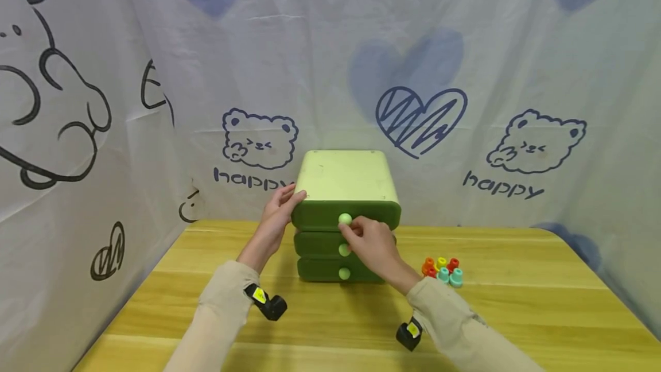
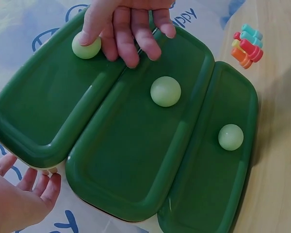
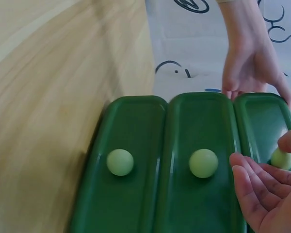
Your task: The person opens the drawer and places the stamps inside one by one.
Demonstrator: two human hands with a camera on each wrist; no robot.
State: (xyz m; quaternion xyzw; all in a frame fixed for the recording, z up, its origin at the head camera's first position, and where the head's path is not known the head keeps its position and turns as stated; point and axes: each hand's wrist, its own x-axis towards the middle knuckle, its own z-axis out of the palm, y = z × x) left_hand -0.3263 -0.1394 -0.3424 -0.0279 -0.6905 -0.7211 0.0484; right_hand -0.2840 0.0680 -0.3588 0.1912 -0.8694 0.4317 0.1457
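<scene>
A small cabinet (image 1: 343,177) with a pale green top and several dark green drawers stands on the table. My right hand (image 1: 376,245) pinches the round light green knob (image 1: 345,219) of the top drawer (image 1: 315,215) between thumb and index finger; the other fingers extend below it, as the left wrist view shows. At the cabinet's upper left side rests my left hand (image 1: 277,216), thumb at the top edge and fingers laid along the side wall. The middle knob (image 2: 166,91) and the bottom knob (image 2: 231,137) are untouched. All the drawers look closed.
Several small coloured pegs (image 1: 442,271) in orange, yellow, red and turquoise stand on the wooden table (image 1: 490,320), right of the cabinet. Behind hangs a white curtain (image 1: 330,73) printed with hearts and bears.
</scene>
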